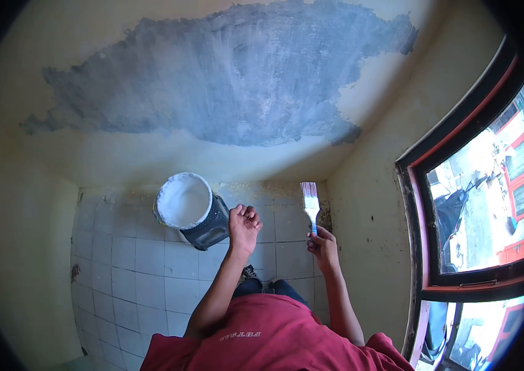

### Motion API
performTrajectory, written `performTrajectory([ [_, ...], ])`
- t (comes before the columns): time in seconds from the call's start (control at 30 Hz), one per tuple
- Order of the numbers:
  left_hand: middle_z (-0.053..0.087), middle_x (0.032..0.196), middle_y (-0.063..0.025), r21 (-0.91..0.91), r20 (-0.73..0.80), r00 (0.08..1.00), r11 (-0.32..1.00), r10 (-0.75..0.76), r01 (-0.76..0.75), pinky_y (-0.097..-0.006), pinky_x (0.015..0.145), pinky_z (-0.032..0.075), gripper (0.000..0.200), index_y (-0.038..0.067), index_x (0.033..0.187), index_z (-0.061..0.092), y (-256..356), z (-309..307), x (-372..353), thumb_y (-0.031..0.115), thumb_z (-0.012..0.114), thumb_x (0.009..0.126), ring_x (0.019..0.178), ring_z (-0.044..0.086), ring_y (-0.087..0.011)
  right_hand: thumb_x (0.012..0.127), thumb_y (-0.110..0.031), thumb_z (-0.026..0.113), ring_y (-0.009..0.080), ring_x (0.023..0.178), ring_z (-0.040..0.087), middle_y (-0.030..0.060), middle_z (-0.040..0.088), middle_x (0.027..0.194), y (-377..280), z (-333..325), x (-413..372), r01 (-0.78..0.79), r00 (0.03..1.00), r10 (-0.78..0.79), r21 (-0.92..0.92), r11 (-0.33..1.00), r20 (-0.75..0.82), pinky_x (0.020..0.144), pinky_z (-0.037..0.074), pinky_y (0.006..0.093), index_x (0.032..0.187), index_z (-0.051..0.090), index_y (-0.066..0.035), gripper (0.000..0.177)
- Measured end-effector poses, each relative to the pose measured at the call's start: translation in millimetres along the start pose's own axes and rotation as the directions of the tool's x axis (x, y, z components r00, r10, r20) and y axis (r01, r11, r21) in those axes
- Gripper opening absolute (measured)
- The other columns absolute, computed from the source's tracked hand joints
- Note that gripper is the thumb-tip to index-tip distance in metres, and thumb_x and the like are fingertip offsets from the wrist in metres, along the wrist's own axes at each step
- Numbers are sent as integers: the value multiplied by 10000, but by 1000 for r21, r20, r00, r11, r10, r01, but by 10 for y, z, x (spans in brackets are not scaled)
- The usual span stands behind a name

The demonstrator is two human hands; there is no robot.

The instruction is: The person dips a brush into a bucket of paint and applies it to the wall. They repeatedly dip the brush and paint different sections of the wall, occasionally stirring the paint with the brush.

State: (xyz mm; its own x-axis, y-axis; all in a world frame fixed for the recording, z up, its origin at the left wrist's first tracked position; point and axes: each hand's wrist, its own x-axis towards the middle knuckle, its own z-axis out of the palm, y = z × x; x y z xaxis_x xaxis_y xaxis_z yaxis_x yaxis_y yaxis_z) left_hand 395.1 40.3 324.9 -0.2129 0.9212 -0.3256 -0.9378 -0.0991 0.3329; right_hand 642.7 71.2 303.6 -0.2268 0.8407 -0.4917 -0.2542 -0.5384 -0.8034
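Observation:
My right hand (323, 247) grips a paintbrush (311, 204) by its handle, bristles pointing up and coated with white paint. My left hand (245, 227) is raised with the palm showing, its fingers loosely curled and nothing in it. Just left of that hand, a white bucket (205, 221) holds white paint (181, 201), some of it smeared around the inner wall. Under the bucket is a dark plastic stool (207, 234). Ahead, a large grey patch (231, 80) with a ragged edge covers part of the cream wall (150, 151).
White floor tiles (150, 272) lie below, with my shoe (248, 272) on them. To the right stands a side wall (367, 204) with a dark-framed window (419, 185); a motorbike (450, 210) is visible outside. Another wall (21, 247) closes the left side.

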Motion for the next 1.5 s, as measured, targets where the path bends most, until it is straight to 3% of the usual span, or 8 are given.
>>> performTrajectory([
  [0.13,453,732,12,19,-63,998,1000,2,0,-286,569,331,222,177,766,409,-62,-70,-217,294,565,873,609,416,-126,915,-16,514,104,582,485,62,602,854,-129,136,-204,11,1000,-11,-68,998,1,516,399,231,1142,536,2,230],
  [0.4,433,729,24,39,-182,983,999,-30,38,-267,562,331,205,170,778,434,11,-400,-501,274,589,862,615,407,-118,910,-99,513,60,443,313,14,446,690,371,278,186,-152,983,133,152,977,125,399,241,219,994,477,-69,96],
  [0.7,436,718,21,57,-137,991,998,1,7,-271,556,350,173,157,799,464,772,-300,358,249,590,874,609,405,-118,921,-142,515,123,445,426,51,491,661,-193,1785,1348,-1,995,4,-24,1000,101,384,310,257,917,453,-38,120],
  [1.0,463,731,20,63,-145,989,997,-24,34,-278,565,352,159,160,805,480,1789,-398,1103,250,587,882,613,418,-116,890,-104,494,127,400,401,47,434,585,-923,3350,3288,149,985,-160,167,975,58,346,285,269,751,424,-34,170],
  [1.07,461,729,24,67,-159,986,996,-55,66,-281,569,350,157,164,806,480,1922,-432,1265,255,579,886,616,424,-115,892,-102,493,126,407,394,43,430,587,-1425,3689,3112,394,919,-393,113,912,-35,358,310,277,804,452,-13,132],
  [1.27,450,711,29,132,-94,992,986,-90,102,-276,568,353,157,165,790,490,2168,-225,1675,249,567,898,619,422,-112,943,-111,508,73,442,329,21,409,612,-2505,4012,2354,575,803,-590,148,805,91,377,236,248,939,430,4,139],
  [1.4,477,717,20,98,-55,994,990,-96,101,-281,535,365,165,163,800,479,2161,-117,1899,249,582,896,604,450,-106,949,-119,515,61,427,313,3,397,595,-2587,4025,2165,647,750,-659,141,749,60,368,226,238,951,435,-14,132],
  [1.5,474,717,22,89,-53,994,991,-93,97,-279,542,360,162,159,801,482,2095,-48,1964,245,584,891,607,444,-107,963,-136,504,61,413,318,-13,396,579,-2285,3915,2598,542,829,-554,138,829,78,348,223,229,955,442,-53,104],
])
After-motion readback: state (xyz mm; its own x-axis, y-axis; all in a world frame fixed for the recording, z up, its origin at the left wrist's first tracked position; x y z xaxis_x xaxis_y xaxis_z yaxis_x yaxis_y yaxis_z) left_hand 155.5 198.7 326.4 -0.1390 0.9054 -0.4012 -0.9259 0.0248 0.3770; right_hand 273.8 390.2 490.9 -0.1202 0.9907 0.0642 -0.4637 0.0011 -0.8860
